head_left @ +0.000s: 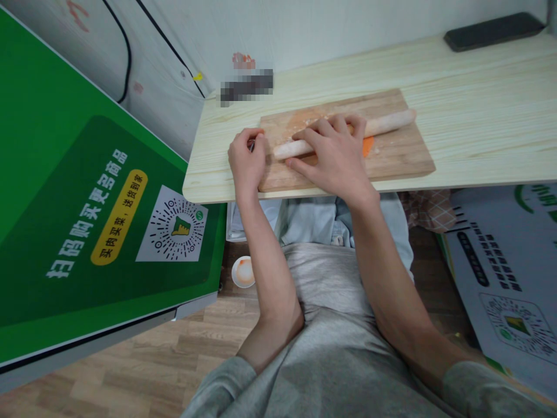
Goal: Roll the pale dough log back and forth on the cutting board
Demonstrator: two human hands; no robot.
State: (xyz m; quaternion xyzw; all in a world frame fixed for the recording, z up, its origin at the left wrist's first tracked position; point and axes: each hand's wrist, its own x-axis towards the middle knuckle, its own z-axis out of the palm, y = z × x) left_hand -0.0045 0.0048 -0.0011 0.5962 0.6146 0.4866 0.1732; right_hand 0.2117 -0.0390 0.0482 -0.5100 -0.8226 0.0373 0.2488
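Observation:
A wooden cutting board (409,158) lies on the pale table. Across it rests a floury rolling pin (389,122), angled up to the right. My right hand (333,154) lies over the pin's middle, fingers draped across the far side and thumb on the near side. A piece of orange dough (368,145) shows beneath the pin and that hand, mostly hidden. At the board's left edge, my left hand (248,159) is closed in a pinch, apart from the pin's left end. A small dark bit shows between its fingers, too small to name.
A black phone-like slab (494,32) lies at the table's back right. Behind the pale table (487,116) stands a wall. A large green panel (108,203) with a QR code rises at left. A white bowl (243,271) is below the table.

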